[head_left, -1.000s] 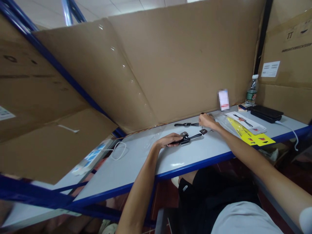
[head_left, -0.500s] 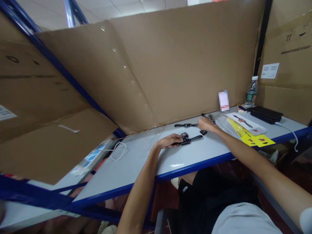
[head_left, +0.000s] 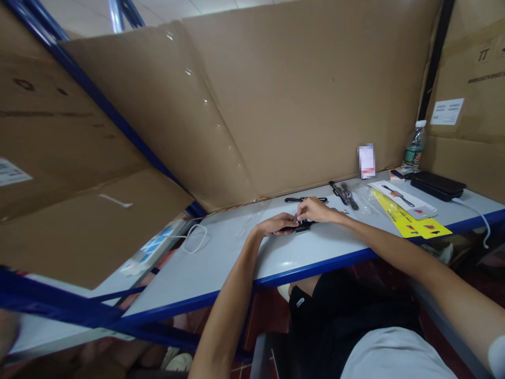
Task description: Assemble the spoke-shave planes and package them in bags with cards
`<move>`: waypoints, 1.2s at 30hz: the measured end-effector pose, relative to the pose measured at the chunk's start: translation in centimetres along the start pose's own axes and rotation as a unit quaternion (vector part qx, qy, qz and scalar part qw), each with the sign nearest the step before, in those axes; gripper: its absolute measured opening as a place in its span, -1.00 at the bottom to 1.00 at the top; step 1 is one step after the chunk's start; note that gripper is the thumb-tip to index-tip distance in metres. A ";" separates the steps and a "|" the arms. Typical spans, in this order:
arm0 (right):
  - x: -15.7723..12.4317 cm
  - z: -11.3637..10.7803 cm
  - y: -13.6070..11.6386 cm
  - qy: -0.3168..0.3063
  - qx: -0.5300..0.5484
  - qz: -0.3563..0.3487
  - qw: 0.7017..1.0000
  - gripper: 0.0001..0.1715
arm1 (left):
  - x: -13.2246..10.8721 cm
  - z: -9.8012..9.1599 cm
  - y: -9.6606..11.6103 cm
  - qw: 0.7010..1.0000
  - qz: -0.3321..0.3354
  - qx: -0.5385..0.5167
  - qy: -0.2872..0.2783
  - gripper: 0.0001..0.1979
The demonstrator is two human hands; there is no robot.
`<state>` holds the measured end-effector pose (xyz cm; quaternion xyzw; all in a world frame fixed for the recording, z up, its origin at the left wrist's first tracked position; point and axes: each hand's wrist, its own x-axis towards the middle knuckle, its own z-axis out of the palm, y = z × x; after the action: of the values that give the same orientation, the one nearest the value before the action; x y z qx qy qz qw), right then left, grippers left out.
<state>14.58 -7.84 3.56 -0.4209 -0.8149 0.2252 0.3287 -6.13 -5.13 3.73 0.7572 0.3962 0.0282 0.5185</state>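
Note:
My left hand [head_left: 275, 226] rests on the pale table [head_left: 221, 263] with its fingers curled round a black watch [head_left: 303, 226] that lies there. My right hand [head_left: 314, 210] has come up against it from the right and pinches the same watch at its case. Most of the watch is hidden between the two hands. A second black watch [head_left: 305, 199] lies flat just behind them, near the cardboard wall. Two dark straps [head_left: 344, 192] lie further right.
A big cardboard sheet [head_left: 276, 105] walls the back of the table. At right lie yellow and white packaging cards [head_left: 410, 218], a black flat box [head_left: 437, 184], a water bottle [head_left: 414, 147] and a white cable [head_left: 479, 216]. A white cable loop [head_left: 195, 239] lies at left.
My right hand has moved left from the far straps to the watch in my left hand and closed on it. The view has shifted slightly.

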 end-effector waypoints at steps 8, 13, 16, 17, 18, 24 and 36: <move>0.0 1.0 0.7 0.001 -0.066 -0.019 0.998 -0.92 | 0.1 0.0 0.1 1.000 0.001 0.015 -0.002 -0.55; -0.4 1.3 0.3 0.004 -0.156 -0.086 0.984 -0.90 | 0.1 -0.1 -0.2 1.000 0.006 0.010 0.003 -0.60; -0.9 1.1 -0.4 -0.011 -0.218 -0.119 0.969 -0.87 | 0.1 -0.1 -0.3 1.000 0.010 0.005 0.000 -0.64; -1.0 1.0 -0.7 -0.022 -0.237 -0.126 0.963 -0.86 | 0.1 -0.1 -0.4 1.000 0.011 0.003 -0.001 -0.65; -1.1 1.0 -1.0 -0.033 -0.255 -0.133 0.957 -0.84 | 0.1 -0.1 -0.4 1.000 0.013 0.002 0.000 -0.66; -1.3 1.3 -1.8 -0.068 -0.316 -0.187 0.928 -0.73 | 0.2 -0.1 -0.4 1.000 0.005 0.003 0.027 -0.69; -1.1 1.1 -1.3 -0.069 -0.258 -0.143 0.953 -0.73 | 0.3 -0.2 -0.8 1.000 0.012 0.010 0.006 -0.71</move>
<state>13.57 -9.57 3.31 -0.3538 -0.9176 -0.0139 0.1806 -6.47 -4.63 3.02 0.7669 0.3901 0.0354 0.5083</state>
